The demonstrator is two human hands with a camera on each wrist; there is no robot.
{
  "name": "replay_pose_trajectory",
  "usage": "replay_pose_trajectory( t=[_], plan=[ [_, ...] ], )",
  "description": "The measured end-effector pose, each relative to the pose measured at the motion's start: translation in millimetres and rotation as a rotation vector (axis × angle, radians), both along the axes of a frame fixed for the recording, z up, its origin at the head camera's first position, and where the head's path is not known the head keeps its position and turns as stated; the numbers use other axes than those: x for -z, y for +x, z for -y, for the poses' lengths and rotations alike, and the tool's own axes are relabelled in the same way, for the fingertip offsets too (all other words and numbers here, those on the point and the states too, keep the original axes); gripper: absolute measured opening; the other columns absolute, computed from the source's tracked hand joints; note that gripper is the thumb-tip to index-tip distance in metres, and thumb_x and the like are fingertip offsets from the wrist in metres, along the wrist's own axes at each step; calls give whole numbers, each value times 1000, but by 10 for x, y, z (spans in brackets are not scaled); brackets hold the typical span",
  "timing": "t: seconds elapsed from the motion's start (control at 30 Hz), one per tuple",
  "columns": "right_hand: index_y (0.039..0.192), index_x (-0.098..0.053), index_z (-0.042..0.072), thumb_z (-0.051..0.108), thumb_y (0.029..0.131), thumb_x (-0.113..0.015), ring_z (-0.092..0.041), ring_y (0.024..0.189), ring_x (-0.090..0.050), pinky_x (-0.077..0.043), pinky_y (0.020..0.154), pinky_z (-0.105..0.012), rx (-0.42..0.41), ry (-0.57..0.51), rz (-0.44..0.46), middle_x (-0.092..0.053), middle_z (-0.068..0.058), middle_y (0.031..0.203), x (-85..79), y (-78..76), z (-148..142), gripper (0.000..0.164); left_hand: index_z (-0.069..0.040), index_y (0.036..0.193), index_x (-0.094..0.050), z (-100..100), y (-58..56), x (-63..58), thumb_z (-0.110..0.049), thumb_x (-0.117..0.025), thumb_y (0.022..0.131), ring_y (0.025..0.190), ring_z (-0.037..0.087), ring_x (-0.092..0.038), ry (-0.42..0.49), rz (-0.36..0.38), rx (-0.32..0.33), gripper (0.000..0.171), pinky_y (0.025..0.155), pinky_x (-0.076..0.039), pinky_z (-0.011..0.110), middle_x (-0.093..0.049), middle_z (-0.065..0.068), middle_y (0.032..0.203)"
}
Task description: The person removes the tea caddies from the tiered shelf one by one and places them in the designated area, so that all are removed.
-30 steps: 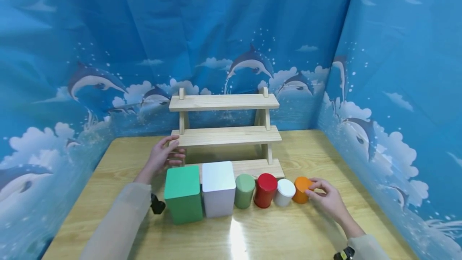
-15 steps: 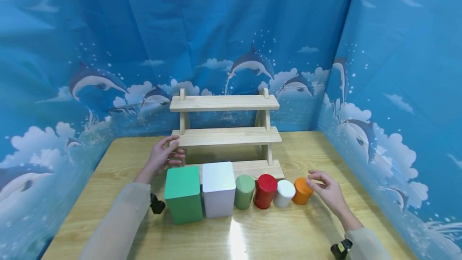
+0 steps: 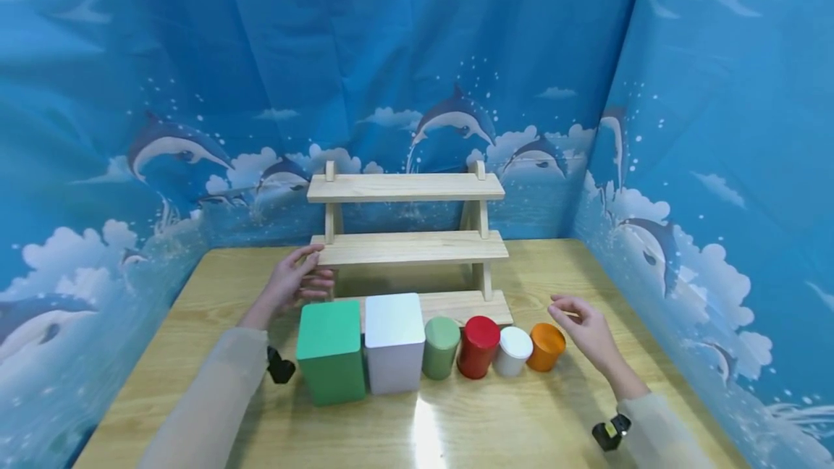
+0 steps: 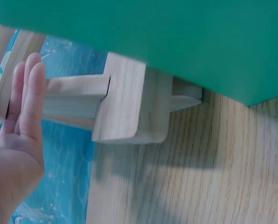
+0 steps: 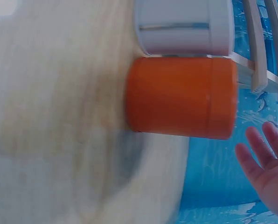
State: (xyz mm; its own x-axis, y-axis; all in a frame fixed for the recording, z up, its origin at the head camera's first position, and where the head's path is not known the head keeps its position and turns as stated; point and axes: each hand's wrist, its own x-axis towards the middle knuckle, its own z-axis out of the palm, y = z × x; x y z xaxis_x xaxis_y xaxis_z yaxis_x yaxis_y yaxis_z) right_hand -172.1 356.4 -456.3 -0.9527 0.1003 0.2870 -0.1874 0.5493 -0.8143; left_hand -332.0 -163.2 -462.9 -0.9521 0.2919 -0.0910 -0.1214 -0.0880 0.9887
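Observation:
My left hand (image 3: pixel 296 282) holds the left end of the middle board of a three-tier wooden shelf (image 3: pixel 410 247); in the left wrist view the board passes between thumb and straight fingers (image 4: pixel 32 100). My right hand (image 3: pixel 586 328) hovers with loosely bent fingers, apart from the orange canister (image 3: pixel 546 347) at the row's right end. To its left stand a white canister (image 3: pixel 512 352), a red canister (image 3: pixel 478 347) and a light green canister (image 3: pixel 440 348). Further left come a white box (image 3: pixel 394 342) and a green box (image 3: pixel 331 353). The right wrist view shows the orange canister upright beside the white one.
Boxes and canisters line up in front of the shelf's bottom board (image 3: pixel 456 305), partly covering it. All stand on a wood-grain table (image 3: pixel 508 422). Blue dolphin-print curtains (image 3: pixel 391 56) enclose the back and sides.
My right hand has let go of the orange canister and drawn away from it, slightly upward in the head view. The left hand stays at the shelf. The row is unchanged.

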Motion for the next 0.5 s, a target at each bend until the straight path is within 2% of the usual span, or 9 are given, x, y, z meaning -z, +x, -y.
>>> replay_pose_trajectory(
  t=[0.17, 0.3, 0.4, 0.5],
  plan=[
    [96, -63, -1, 24, 92, -61, 3, 97, -53, -48, 78, -10, -16, 19, -15, -58, -19, 119, -98, -111, 25, 26, -23, 145, -31, 104, 27, -21, -37, -44, 98, 85, 30, -67, 35, 34, 66, 50, 75, -54, 49, -67, 12, 98],
    [97, -63, 0, 25, 92, -61, 3, 96, -54, -48, 78, -11, -32, 37, -16, -59, -18, 118, -170, -175, 66, 25, -20, 149, -21, 182, 89, -90, -32, -41, 100, 87, 31, -66, 62, 39, 100, 54, 78, -53, 51, -66, 14, 101],
    [98, -64, 0, 24, 92, -61, 3, 95, -54, -48, 77, -11, -46, 40, -16, -60, -17, 118, -215, -209, 97, 25, -17, 150, -16, 247, 133, -157, -28, -42, 100, 88, 32, -66, 68, 33, 87, 57, 81, -50, 54, -64, 18, 104],
    [99, -64, -1, 25, 92, -60, 4, 94, -53, -49, 77, -11, -61, 51, -22, -60, -17, 117, -268, -252, 125, 27, -16, 150, -15, 325, 181, -232, -26, -44, 100, 87, 32, -66, 72, 34, 37, 58, 82, -49, 55, -64, 19, 103]
  ],
)
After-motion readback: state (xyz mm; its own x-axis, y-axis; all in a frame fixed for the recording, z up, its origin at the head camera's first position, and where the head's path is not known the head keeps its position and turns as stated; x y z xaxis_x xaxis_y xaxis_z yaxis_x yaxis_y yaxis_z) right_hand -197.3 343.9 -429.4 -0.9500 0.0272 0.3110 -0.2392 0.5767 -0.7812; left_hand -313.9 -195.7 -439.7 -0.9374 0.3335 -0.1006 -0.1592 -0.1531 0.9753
